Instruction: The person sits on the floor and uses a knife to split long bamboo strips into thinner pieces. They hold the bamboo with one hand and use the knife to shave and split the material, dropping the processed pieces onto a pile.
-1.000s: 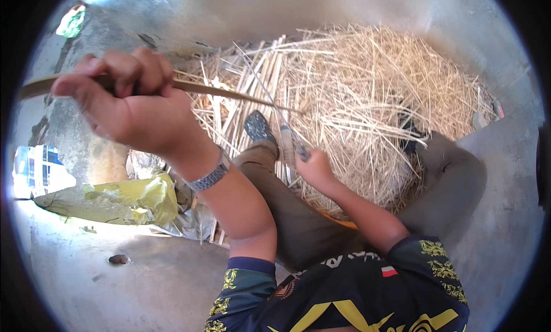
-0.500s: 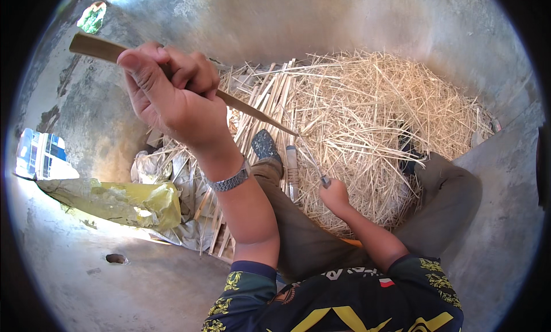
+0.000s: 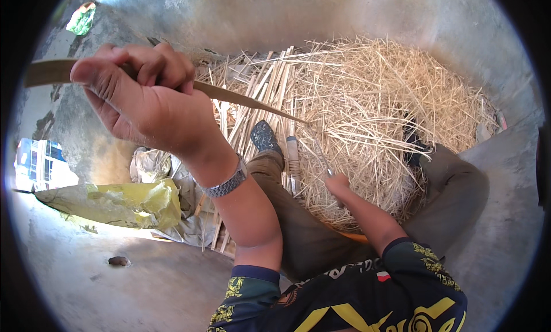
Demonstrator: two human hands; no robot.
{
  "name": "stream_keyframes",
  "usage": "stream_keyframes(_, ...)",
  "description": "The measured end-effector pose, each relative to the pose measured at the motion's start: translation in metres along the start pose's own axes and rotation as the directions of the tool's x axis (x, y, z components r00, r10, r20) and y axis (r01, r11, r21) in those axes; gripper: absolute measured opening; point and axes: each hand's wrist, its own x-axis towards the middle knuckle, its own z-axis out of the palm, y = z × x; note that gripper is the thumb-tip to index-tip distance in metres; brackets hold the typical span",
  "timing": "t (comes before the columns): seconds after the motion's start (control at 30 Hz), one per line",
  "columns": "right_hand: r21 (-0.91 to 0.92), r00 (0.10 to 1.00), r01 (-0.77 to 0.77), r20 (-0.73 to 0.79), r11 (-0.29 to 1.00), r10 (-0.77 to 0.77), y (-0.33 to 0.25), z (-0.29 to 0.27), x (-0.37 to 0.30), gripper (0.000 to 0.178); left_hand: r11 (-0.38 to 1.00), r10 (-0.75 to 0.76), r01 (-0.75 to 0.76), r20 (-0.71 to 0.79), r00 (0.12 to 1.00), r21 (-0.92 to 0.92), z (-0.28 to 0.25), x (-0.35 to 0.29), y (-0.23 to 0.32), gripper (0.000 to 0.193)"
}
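I see shavings (image 3: 390, 85) heaped between and beyond the person's legs (image 3: 284, 203), before the wall (image 3: 298, 16), with slats (image 3: 270, 88) just to their left and a sheet (image 3: 132, 203) nearer, farther left. Above the slats, a strip (image 3: 247, 100) slants rightward from the left hand (image 3: 143, 96), its far end near the knife (image 3: 323, 154) in the right hand (image 3: 337, 185).

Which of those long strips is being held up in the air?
The brown strip, gripped in the left hand. The paler strips lie together beside the straw pile instead, with no hand on them.

White lettering (image 3: 341, 271) (not legible), on dark shirt (image 3: 344, 292)
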Motion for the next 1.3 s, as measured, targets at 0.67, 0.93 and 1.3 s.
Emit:
stream_keyframes(0.67,0.318,0.818,0.522,0.076,0.792,-0.570,-0.141,-0.057,-0.156,0.019,0.861,-0.141,0.348,0.482,0.865,-0.371,-0.062,0.031,-0.003,0.032)
stream_keyframes(0.93,0.193,0.746,0.659,-0.048,0.727,-0.664,-0.168,-0.072,-0.181,0.020,0.862,-0.140,0.346,0.482,0.865,-0.371,-0.053,0.028,-0.002,0.029)
stream_keyframes(1.3,0.161,0.762,0.642,-0.020,0.750,-0.647,-0.166,-0.083,-0.182,0.023,0.897,-0.111,0.310,0.519,0.847,-0.315,-0.044,0.024,-0.003,0.030)
